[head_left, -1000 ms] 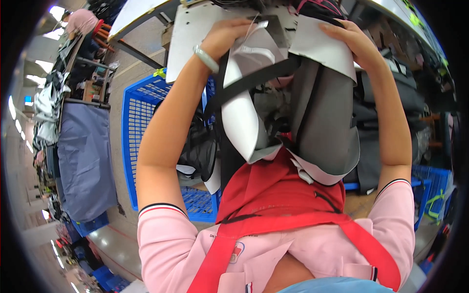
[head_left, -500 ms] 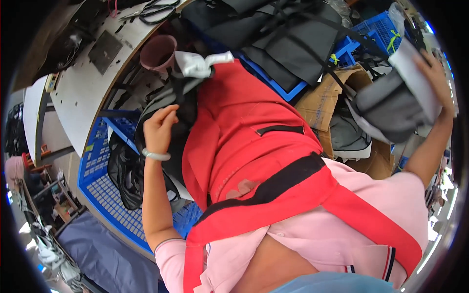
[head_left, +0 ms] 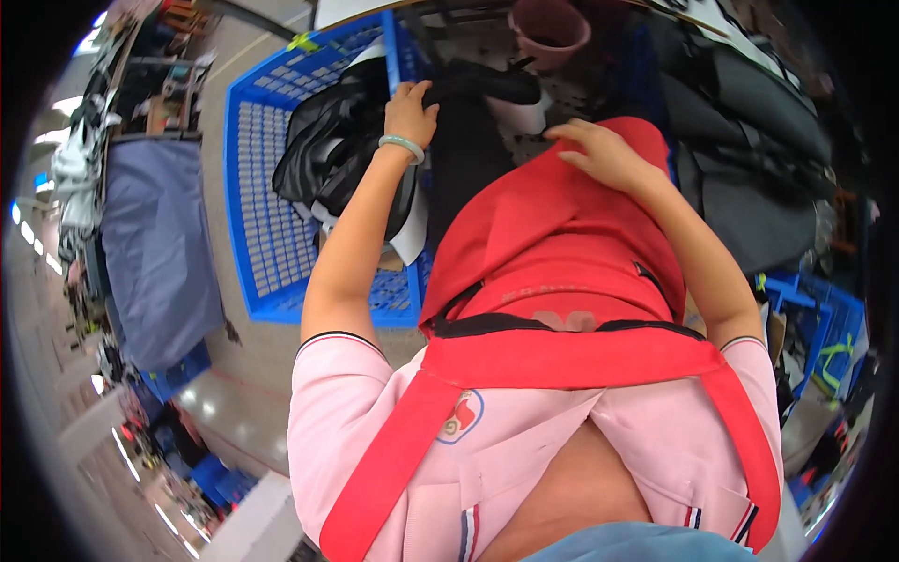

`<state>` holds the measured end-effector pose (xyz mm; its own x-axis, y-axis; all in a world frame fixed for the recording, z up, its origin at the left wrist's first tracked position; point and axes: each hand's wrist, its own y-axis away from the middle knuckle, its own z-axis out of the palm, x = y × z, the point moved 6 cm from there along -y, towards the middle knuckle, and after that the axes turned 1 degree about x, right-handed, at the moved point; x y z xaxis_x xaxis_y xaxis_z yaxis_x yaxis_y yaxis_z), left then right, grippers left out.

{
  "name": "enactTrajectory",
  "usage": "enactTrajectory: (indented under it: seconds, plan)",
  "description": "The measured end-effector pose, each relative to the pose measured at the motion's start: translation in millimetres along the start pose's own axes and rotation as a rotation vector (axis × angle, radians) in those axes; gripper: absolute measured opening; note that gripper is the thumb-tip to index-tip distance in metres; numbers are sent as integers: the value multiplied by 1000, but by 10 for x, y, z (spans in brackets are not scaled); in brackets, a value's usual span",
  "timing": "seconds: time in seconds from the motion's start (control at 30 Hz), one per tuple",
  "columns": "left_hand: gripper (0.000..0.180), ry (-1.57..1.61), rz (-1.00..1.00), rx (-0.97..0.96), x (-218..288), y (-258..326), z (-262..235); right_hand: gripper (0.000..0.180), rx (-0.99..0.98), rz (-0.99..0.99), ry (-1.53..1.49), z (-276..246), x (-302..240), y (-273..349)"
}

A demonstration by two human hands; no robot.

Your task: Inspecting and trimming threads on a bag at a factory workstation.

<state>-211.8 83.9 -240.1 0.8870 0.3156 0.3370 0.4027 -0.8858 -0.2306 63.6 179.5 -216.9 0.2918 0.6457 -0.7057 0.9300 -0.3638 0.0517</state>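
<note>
The left hand (head_left: 409, 110) reaches over the rim of a blue plastic crate (head_left: 251, 201) and closes its fingers on a black fabric piece (head_left: 473, 103) that hangs over the crate's edge, so that piece sits between the crate and the person's body, partly draped down the crate wall. A pale green bangle (head_left: 402, 144) circles the left wrist. The right hand (head_left: 604, 155) lies flat and open, fingers spread, on the top of the red apron (head_left: 552, 244); it grips nothing, and it seems to press the apron down to keep it out of the way. Inside the crate lies a heap of black bags and straps (head_left: 332, 155), with a pale sheet (head_left: 412, 239) tucked under them near the crate wall. A pink cup (head_left: 549, 26) stands on the workbench just beyond the fabric piece. To the right, more dark grey fabric parts (head_left: 749, 159) are stacked, probably kept within arm's reach. A grey-blue cloth (head_left: 154, 244) hangs to the left of the crate.
</note>
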Motion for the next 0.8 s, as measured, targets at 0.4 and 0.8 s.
enactTrajectory:
  seconds: [0.4, 0.8]
  plan:
    - [45, -86, -286, -65, -616, 695, 319, 44, 81, 7, 59, 816, -47, -1163]
    - [27, 469, 205, -270, 722, -260, -1044, 61, 404, -148, 184, -188, -476, -1046]
